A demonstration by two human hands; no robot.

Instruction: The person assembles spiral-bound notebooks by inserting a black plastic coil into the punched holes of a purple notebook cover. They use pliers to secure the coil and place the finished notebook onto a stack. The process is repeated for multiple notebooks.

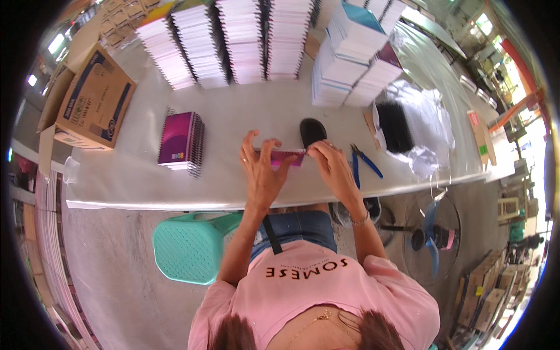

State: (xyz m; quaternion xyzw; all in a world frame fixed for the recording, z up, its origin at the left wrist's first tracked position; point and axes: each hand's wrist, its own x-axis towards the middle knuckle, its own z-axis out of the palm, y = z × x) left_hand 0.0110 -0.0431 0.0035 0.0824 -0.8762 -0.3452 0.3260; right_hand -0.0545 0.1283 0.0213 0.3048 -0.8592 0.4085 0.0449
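Purple oblong notebook (pixel 297 158) sits in left hand (pixel 261 174), touching right hand (pixel 331 163).

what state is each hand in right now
Left hand: holding a purple notebook.
Right hand: pinched closed at the notebook's right end; anything gripped cannot be told.

Person in a pale pink short-sleeved cotton-look T-shirt (pixel 326 289) and blue denim bottoms (pixel 312 229).
Shirt had wide loose sleeves (pixel 402 277), plus bold dark block lettering (pixel 306 269) across it with a smaller line beside. Narrow flat black strap (pixel 272 235) lay over the denim. Thin gold-coloured chain necklace (pixel 324 315) with small pendant, silver-coloured bracelet (pixel 360 220) on right wrist, small ring (pixel 332 145) on right hand (pixel 332 165).
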